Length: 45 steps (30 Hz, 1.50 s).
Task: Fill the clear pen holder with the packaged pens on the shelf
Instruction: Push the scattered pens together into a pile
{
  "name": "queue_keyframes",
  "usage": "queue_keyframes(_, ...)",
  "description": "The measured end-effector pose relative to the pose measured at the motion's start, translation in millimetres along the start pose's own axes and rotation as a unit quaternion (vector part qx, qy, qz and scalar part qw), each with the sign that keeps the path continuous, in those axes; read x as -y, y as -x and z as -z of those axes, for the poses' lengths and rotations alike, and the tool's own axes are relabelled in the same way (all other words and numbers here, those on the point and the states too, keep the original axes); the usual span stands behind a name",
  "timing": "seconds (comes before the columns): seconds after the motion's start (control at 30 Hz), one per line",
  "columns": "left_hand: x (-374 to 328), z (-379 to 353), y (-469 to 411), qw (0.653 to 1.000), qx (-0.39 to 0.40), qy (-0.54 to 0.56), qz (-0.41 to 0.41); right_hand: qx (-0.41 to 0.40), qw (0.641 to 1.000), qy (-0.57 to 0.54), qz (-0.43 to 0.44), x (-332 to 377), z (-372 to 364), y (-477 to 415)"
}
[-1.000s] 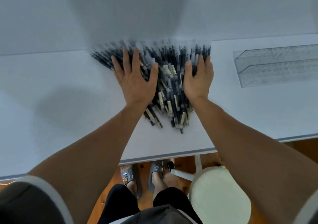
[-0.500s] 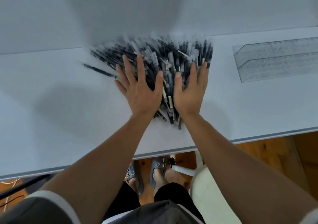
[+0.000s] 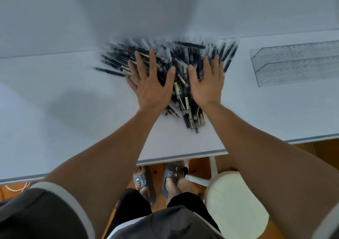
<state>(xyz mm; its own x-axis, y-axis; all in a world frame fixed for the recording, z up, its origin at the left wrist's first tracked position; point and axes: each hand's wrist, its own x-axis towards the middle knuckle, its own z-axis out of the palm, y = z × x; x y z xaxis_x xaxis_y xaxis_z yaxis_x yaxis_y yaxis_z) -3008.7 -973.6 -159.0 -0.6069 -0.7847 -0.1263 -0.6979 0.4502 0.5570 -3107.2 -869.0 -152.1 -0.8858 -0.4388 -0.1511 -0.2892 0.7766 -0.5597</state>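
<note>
A fanned heap of dark packaged pens [image 3: 180, 62] lies on the white shelf [image 3: 64, 95], against the back wall. My left hand [image 3: 153, 84] lies flat on the left part of the heap with its fingers spread. My right hand [image 3: 207, 84] lies flat on the right part, fingers straight and pointing away from me. Neither hand grips a pen. The clear pen holder [image 3: 297, 62] stands on the shelf to the right of the heap, apart from both hands, with nothing visible inside it.
The shelf's front edge [image 3: 183, 156] runs just below my forearms. Under it are a wooden floor, my feet in grey slippers [image 3: 170, 176] and a cream round stool [image 3: 236, 207] at the lower right. A white wall rises behind the pens.
Both hands slid over the heap, coming close together, then apart a little. The pens have spread, and one stray pen now sticks out on the left.
</note>
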Motion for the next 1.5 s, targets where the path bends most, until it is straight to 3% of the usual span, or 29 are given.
queue_keyframes(0.17,4.9,29.6,14.6,1.0,0.025,-0.006,-0.011,0.017,0.999,-0.033,-0.01,3.2,25.7,17.8)
queue_keyframes(0.33,16.3,48.2,30.0,0.998,-0.012,0.061,-0.019,-0.013,0.995,-0.058,-0.077,-3.3,39.9,32.3)
queue_keyframes(0.47,17.2,61.3,46.5,0.986,-0.027,0.135,0.089,0.044,0.989,-0.046,-0.136,-6.0,47.9,45.6)
queue_keyframes(0.67,16.8,57.8,53.0,0.968,0.091,0.123,0.201,0.053,0.982,-0.064,-0.168,1.1,43.5,48.9)
queue_keyframes(0.83,8.1,49.3,43.3,0.935,0.073,0.17,0.303,0.068,0.986,-0.029,-0.148,1.5,40.9,46.4)
queue_keyframes(0.93,-1.5,44.8,37.1,0.929,0.088,0.185,0.307,0.089,0.988,0.009,-0.127,1.1,37.7,48.8)
queue_keyframes(1.07,-0.9,42.6,36.1,0.906,0.09,0.25,0.33,0.091,0.985,-0.036,-0.144,-1.0,44.6,50.8)
queue_keyframes(1.23,13.5,42.2,49.0,0.847,0.091,0.382,0.357,0.087,0.971,-0.131,-0.182,-5.5,49.9,56.4)
queue_keyframes(1.5,11.6,65.8,62.9,0.833,0.093,0.446,0.314,0.113,0.952,-0.201,-0.2,-13.6,58.6,69.7)
